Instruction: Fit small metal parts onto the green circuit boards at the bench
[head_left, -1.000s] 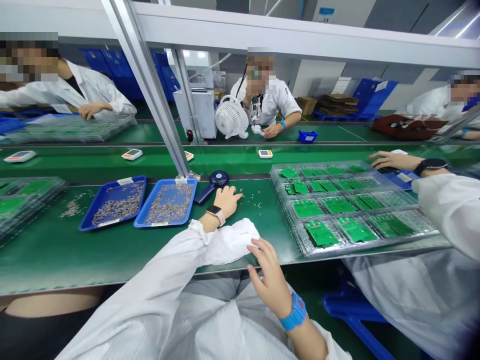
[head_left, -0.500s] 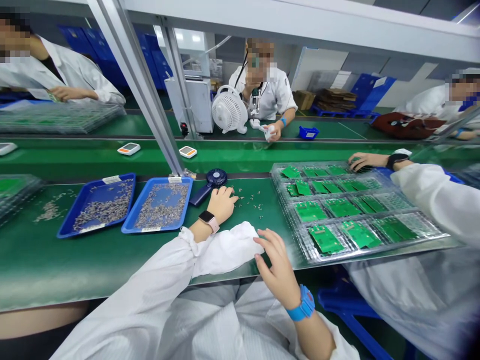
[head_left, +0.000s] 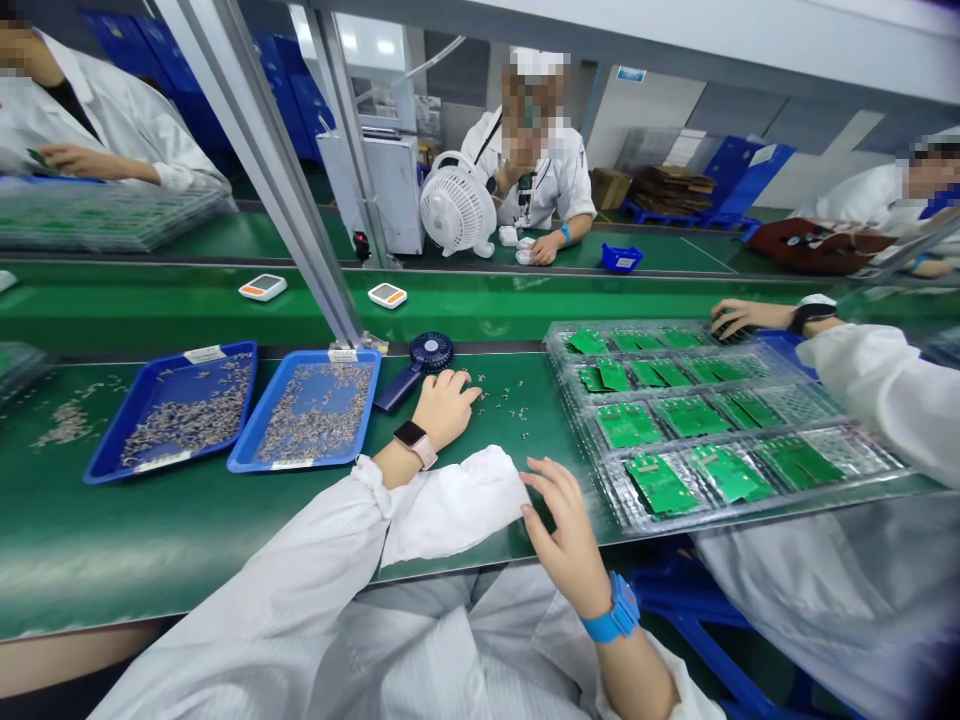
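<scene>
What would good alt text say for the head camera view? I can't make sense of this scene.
A person's left hand rests beside scattered small parts on a green workbench. The right hand lies near a clear tray of green circuit boards. Blue trays of similar parts sit to the left.

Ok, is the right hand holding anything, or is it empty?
Empty: the right hand is open, its fingers spread, with nothing visible between them.

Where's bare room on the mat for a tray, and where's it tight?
Bare green mat lies between the blue trays and your left sleeve. It's crowded around your left hand, among scattered metal parts, and by the plastic circuit-board tray.
</scene>
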